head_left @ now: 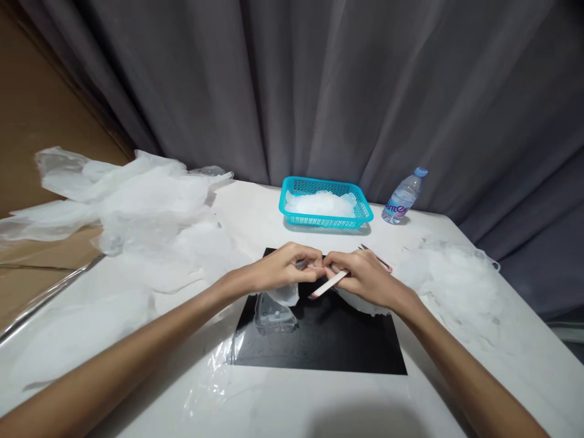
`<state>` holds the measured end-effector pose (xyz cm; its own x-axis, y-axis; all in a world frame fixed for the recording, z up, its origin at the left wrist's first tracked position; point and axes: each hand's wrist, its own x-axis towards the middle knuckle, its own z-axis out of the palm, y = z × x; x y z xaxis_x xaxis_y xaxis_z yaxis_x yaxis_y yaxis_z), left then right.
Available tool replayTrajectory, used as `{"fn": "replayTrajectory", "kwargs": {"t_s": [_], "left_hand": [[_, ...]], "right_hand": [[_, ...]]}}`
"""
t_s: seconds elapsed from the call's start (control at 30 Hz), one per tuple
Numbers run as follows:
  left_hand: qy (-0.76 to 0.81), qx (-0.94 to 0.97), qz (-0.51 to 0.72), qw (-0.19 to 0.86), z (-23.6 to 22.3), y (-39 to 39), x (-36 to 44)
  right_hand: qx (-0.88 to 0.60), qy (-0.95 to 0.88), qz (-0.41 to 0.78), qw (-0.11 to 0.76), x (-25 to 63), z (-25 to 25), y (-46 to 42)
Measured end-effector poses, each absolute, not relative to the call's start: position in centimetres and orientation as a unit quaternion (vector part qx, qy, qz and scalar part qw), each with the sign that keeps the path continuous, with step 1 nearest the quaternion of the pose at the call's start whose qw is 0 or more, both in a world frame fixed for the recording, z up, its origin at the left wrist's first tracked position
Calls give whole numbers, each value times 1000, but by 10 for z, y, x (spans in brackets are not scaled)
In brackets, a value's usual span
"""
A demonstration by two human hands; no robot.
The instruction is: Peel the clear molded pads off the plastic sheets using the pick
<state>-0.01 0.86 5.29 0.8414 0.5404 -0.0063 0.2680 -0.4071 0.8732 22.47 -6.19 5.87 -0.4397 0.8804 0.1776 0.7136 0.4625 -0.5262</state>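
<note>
Both hands meet over a black mat (319, 340). My left hand (294, 263) is closed in a pinch; a sheer white piece (285, 295) hangs just under its fingers. My right hand (360, 274) is closed too, with a flat white stick (331, 285) held across its fingers, its dark reddish tip pointing down and left. White material also shows beneath the right hand. The fingertips of both hands touch or nearly touch, and what is between them is too small to make out. A clear plastic piece (275, 316) lies on the mat below my left hand.
Heaped sheer white pieces (155, 194) cover the table's left side; another pile (456, 286) is at right. A turquoise basket (326, 222) with white pieces stands behind, beside a water bottle (403, 198). A slim pointed tool (383, 263) lies behind my right hand. Grey curtain (310, 85) at the back.
</note>
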Motion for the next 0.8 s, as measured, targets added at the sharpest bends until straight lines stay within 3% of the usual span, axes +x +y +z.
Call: {"fn": "replayTrajectory", "kwargs": {"t_s": [0.17, 0.27, 0.37, 0.53, 0.67, 0.8], "left_hand": [[238, 831, 129, 485, 47, 16, -1], [237, 843, 92, 475, 53, 19, -5], [233, 853, 60, 462, 65, 18, -10], [232, 870, 35, 434, 81, 16, -16], [229, 877, 27, 421, 87, 17, -19], [220, 885, 24, 409, 93, 19, -22]], "right_hand": [[-438, -817, 322, 192, 237, 63, -56], [-473, -803, 301, 200, 260, 68, -51], [-592, -765, 222, 122, 292, 69, -47], [-622, -735, 270, -6, 329, 65, -43], [-633, -710, 309, -12, 331, 59, -40], [-689, -676, 259, 23, 327, 43, -34]]}}
